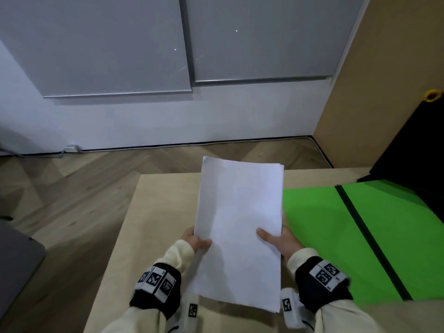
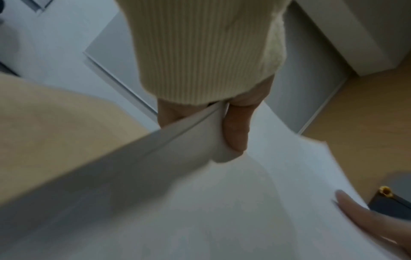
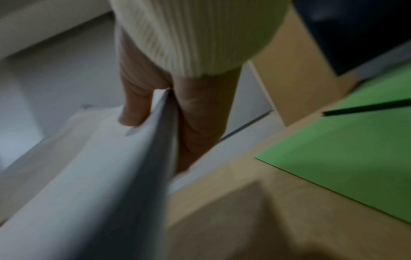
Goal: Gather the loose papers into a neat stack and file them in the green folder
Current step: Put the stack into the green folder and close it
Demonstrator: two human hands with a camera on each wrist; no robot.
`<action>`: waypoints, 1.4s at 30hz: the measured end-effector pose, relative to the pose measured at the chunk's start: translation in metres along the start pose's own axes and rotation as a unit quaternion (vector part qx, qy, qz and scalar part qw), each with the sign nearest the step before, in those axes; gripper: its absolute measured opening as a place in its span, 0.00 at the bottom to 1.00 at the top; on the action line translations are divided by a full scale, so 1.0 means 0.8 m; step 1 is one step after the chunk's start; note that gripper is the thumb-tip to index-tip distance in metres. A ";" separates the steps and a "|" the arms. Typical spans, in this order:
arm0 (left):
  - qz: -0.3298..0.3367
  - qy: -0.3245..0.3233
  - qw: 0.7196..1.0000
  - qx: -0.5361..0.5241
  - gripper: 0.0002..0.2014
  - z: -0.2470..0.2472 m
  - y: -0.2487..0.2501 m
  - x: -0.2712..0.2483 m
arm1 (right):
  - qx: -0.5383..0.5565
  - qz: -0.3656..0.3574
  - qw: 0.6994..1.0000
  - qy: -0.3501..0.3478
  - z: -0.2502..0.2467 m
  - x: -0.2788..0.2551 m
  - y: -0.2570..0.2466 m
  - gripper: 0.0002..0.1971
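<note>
Paper stack (image 1: 240, 227) is squared up and held off the wooden table (image 1: 156, 212), tilted, near edge lowest. Left hand (image 1: 193, 241) pinches the stack's left edge, thumb on top, fingers underneath. Right hand (image 1: 281, 241) pinches the right edge the same way. Green folder (image 1: 336, 236) lies flat and closed on the table, just right of the stack, black elastic band (image 1: 360, 227) across it. Black case (image 1: 413, 159) sits beyond the folder's far right corner.

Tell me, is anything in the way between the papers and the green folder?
Nothing visible is. Both hands, left hand and right hand, hold the paper stack above the table; the green folder lies bare beside it.
</note>
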State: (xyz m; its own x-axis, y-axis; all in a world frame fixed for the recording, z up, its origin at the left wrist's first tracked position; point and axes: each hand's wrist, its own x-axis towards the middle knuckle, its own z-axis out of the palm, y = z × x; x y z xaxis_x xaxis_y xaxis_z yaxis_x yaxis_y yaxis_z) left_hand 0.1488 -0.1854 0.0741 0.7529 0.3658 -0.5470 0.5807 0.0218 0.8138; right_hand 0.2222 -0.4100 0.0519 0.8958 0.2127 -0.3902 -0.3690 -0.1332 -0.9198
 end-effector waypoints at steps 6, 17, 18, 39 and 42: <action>-0.057 -0.016 0.998 -0.006 0.21 0.042 -0.009 0.007 | -0.028 0.083 0.996 -0.023 -0.034 -0.028 0.026 0.55; -0.082 -0.084 0.981 0.157 0.26 0.213 0.035 0.024 | -0.053 0.157 0.985 0.054 -0.196 0.003 0.056 0.33; -0.084 -0.084 0.982 0.150 0.26 0.235 0.034 0.027 | -0.056 0.166 0.983 0.051 -0.217 0.007 0.056 0.31; -0.228 0.132 0.898 0.352 0.51 0.455 -0.002 0.010 | -0.176 0.258 0.925 0.217 -0.522 0.040 0.087 0.42; -0.224 0.129 0.906 0.335 0.53 0.445 0.002 0.018 | -0.181 0.267 0.922 0.215 -0.524 0.044 0.094 0.42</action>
State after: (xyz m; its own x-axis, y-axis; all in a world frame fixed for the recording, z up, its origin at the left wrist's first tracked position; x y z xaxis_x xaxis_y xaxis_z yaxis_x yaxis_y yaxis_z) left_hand 0.2709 -0.5114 -0.0026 0.3479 0.6670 -0.6588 0.9328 -0.3168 0.1718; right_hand 0.3294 -0.8183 -0.0141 0.6549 -0.3699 -0.6591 -0.7484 -0.4384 -0.4976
